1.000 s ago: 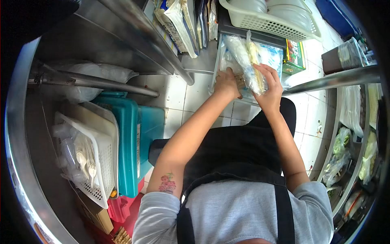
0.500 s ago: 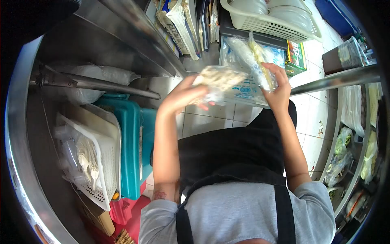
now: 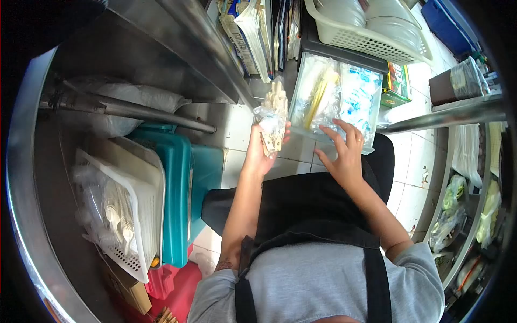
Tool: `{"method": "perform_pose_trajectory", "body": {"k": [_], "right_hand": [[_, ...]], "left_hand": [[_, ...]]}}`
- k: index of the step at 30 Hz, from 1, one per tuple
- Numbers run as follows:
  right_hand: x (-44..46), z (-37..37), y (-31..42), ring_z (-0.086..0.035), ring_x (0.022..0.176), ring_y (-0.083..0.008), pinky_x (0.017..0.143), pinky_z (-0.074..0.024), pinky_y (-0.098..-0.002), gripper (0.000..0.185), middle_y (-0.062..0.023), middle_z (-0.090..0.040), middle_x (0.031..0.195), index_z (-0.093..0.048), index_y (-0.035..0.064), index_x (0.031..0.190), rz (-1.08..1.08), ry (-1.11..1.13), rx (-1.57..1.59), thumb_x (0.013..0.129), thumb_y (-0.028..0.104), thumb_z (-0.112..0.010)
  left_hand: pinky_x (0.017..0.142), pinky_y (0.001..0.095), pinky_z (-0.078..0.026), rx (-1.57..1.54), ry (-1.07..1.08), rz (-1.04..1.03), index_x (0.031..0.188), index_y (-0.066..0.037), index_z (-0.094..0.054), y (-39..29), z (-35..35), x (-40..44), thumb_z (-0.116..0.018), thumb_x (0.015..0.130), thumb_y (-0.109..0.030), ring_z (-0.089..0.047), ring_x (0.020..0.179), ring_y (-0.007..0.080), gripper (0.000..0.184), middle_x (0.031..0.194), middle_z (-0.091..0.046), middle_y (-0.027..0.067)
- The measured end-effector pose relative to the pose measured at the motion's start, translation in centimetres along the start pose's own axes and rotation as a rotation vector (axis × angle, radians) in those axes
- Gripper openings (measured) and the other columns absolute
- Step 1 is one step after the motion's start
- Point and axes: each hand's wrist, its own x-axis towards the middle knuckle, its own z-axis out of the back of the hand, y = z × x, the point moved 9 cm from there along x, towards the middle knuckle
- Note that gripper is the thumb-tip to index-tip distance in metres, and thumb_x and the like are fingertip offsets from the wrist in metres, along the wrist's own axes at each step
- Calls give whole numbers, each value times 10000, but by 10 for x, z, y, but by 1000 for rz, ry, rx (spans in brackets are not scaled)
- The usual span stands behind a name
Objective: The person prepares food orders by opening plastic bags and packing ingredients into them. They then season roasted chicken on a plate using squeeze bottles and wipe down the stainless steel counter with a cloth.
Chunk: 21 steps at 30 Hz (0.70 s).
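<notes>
In my left hand (image 3: 256, 148) is a clear plastic bag of pale beige, stick-like pieces (image 3: 275, 110), held upright to the left of an open translucent drawer (image 3: 300, 131). What exactly the pieces are, I cannot make out. My right hand (image 3: 346, 153) is over the drawer's front edge with fingers spread and nothing in it. Just beyond those fingertips, a clear bag with long yellow sticks (image 3: 322, 92) lies in the drawer. Beside it are white plastic packets with blue print (image 3: 360, 97).
A cream basket of clear round lids (image 3: 371, 40) stands on the drawer unit's dark top. To its left are upright books (image 3: 245, 40); a green box (image 3: 397, 86) sits right. Metal rails (image 3: 441, 113) flank me. At left are a white basket of cutlery (image 3: 141, 215) and teal bin (image 3: 172, 199).
My right hand has let go of the bag with yellow sticks, which now lies in the drawer, and has drawn back. My left hand has turned the beige bag upright.
</notes>
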Motion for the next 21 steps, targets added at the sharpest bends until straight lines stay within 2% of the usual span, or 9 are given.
{"method": "perform_pose_trajectory", "body": {"k": [2, 5, 6, 9, 11, 13, 15, 19, 21], "right_hand": [[-2, -22, -28, -506, 1190, -288, 1061, -358, -463, 561, -79, -586, 1215, -571, 142, 1242, -70, 38, 2, 711, 137, -751], [16, -26, -40, -556, 1132, -232, 1055, -377, -436, 506, -60, -639, 1133, -578, 149, 1238, -6, 26, -102, 751, 144, -715], [25, -23, -46, -583, 1121, -239, 1066, -366, -452, 395, -80, -633, 1178, -616, 157, 1182, 24, 9, -131, 796, 203, -689], [62, -3, -66, -547, 1131, -247, 1062, -359, -463, 423, -65, -633, 1123, -629, 170, 1152, 155, -43, -224, 746, 198, -740], [86, 29, -80, -507, 1129, -311, 1034, -365, -483, 398, -78, -583, 1135, -646, 161, 1063, 134, -225, -54, 693, 200, -789], [99, 26, -94, -473, 1116, -333, 986, -380, -486, 378, -81, -525, 1149, -631, 146, 980, 236, -367, -153, 652, 180, -816], [113, 19, -95, -472, 1116, -322, 979, -376, -479, 359, -79, -518, 1161, -623, 148, 960, 301, -414, -210, 656, 177, -813], [145, 12, -107, -466, 1126, -327, 988, -339, -454, 364, -82, -527, 1156, -606, 138, 980, 142, -569, -212, 673, 152, -802], [146, 8, -101, -485, 1120, -323, 979, -358, -435, 366, -104, -544, 1164, -600, 111, 1015, 121, -579, -133, 702, 137, -789]], "left_hand": [[917, 391, -477, -50, 12, -27, 1259, -29, -523, 2, -1, 4, -346, 943, -382, -615, 1008, 239, 506, 1185, -626, 153], [936, 398, -468, -30, 34, -46, 1282, -26, -507, -8, -27, 14, -350, 937, -376, -607, 1040, 244, 516, 1229, -605, 154], [939, 392, -468, -11, 36, -47, 1298, -23, -497, -9, -37, 15, -353, 938, -369, -604, 1055, 240, 519, 1243, -599, 151], [935, 363, -473, 116, 129, -64, 1338, -20, -463, -2, -56, 35, -361, 937, -358, -596, 1083, 234, 533, 1288, -575, 142], [915, 345, -490, 221, 115, 0, 1331, -7, -444, 16, -48, 51, -380, 953, -269, -591, 1109, 212, 464, 1235, -586, 106], [886, 354, -512, 323, 174, -42, 1323, 5, -435, 21, -54, 57, -417, 965, -237, -574, 1141, 220, 433, 1201, -587, 107], [884, 379, -525, 222, 196, -6, 1334, 4, -413, 25, -56, 56, -488, 947, -195, -569, 1145, 244, 441, 1219, -573, 121], [890, 432, -542, 121, 141, -114, 1360, -16, -366, 18, -50, 52, -612, 895, -105, -582, 1117, 287, 534, 1260, -539, 129], [867, 423, -554, 95, 86, -130, 1371, -67, -326, 21, -39, 55, -660, 855, -52, -587, 1097, 261, 615, 1251, -518, 119]]}}
